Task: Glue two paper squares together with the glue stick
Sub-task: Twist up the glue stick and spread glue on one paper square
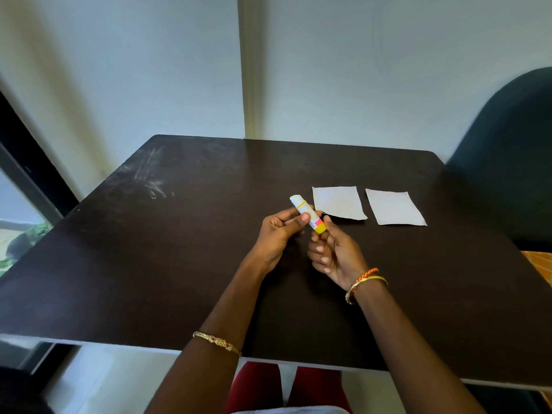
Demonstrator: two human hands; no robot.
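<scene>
Together, two hands (307,237) grasping one glue stick (307,213); two paper squares (339,202) nearby.

Dim, soft daylight; wide-angle edge distortion.
</scene>
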